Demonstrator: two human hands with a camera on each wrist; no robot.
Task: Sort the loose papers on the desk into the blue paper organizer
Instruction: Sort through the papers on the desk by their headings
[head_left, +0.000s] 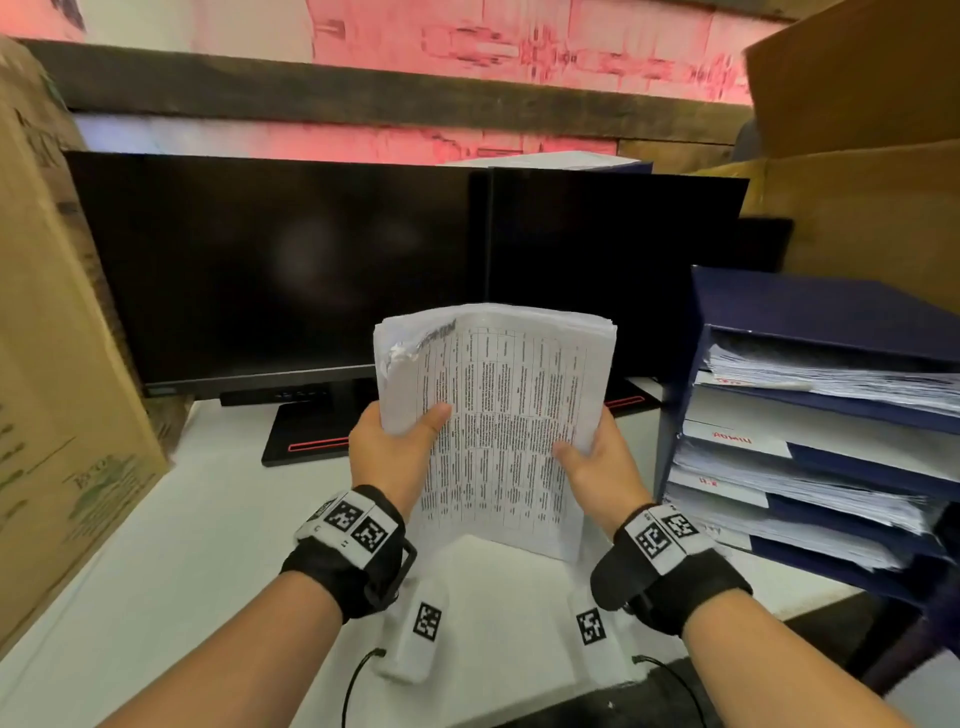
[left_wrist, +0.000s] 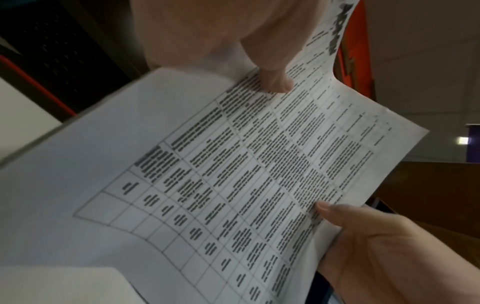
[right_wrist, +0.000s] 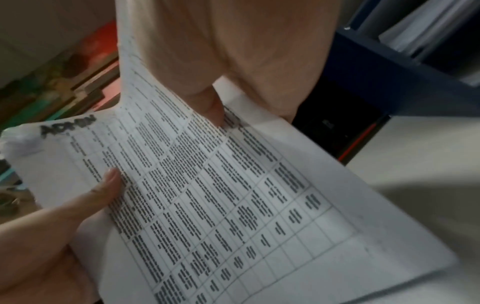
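- Both hands, left hand (head_left: 387, 447) and right hand (head_left: 597, 465), pinch the paper stack (head_left: 498, 415) upright above the desk (head_left: 208, 519), thumbs on its printed face.
- The blue organizer (head_left: 779, 306) stands to the right, nearer the right hand.

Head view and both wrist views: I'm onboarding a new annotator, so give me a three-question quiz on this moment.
1. True or false: only one hand holds the thick stack of printed white papers.
2. Which word is handwritten at the top of the stack? A) ADMIN B) SALES C) LEGAL
3. On which side of the stack stands the dark blue tiered paper organizer?

Key: 1 false: left hand and right hand both have a grip. 2 A. 3 right.
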